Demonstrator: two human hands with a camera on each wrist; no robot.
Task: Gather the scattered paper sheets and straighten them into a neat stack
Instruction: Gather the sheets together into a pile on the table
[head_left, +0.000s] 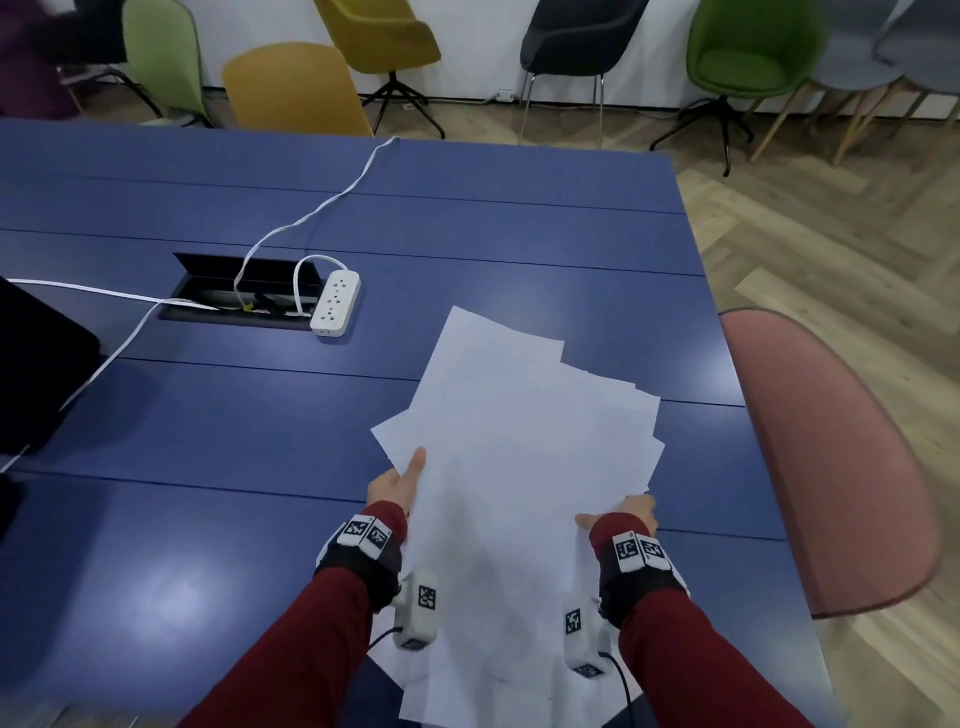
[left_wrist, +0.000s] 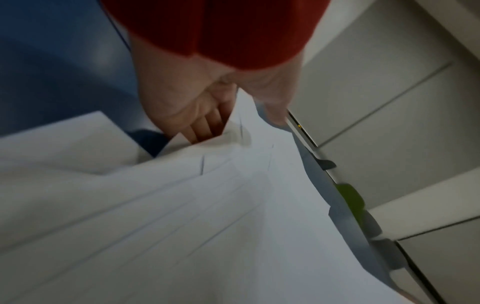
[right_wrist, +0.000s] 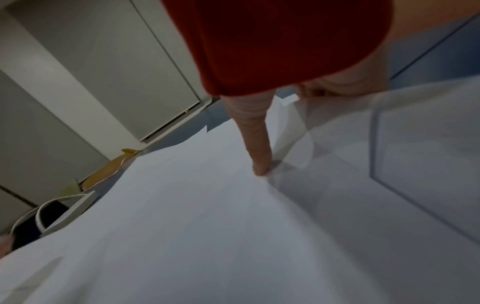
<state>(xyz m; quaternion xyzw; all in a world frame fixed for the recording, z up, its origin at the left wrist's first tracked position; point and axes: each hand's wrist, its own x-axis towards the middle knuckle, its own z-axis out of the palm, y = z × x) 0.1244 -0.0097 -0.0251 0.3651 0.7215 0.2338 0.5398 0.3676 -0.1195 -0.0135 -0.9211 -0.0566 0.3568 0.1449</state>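
Note:
A fanned, uneven bundle of white paper sheets (head_left: 519, 457) is lifted over the blue table (head_left: 208, 441), corners sticking out at different angles. My left hand (head_left: 400, 480) grips its left edge, thumb on top and fingers under the sheets (left_wrist: 202, 127). My right hand (head_left: 628, 512) grips the right edge; in the right wrist view the thumb (right_wrist: 257, 148) presses on top of the sheets (right_wrist: 207, 216) while the other fingers are hidden beneath. Both wrists wear red sleeves and tracker bands.
A white power strip (head_left: 335, 302) and its cables lie by an open cable hatch (head_left: 244, 293) at the table's middle. A dark object (head_left: 36, 374) sits at the left edge. A pink chair (head_left: 826, 457) stands at the right; other chairs line the far wall.

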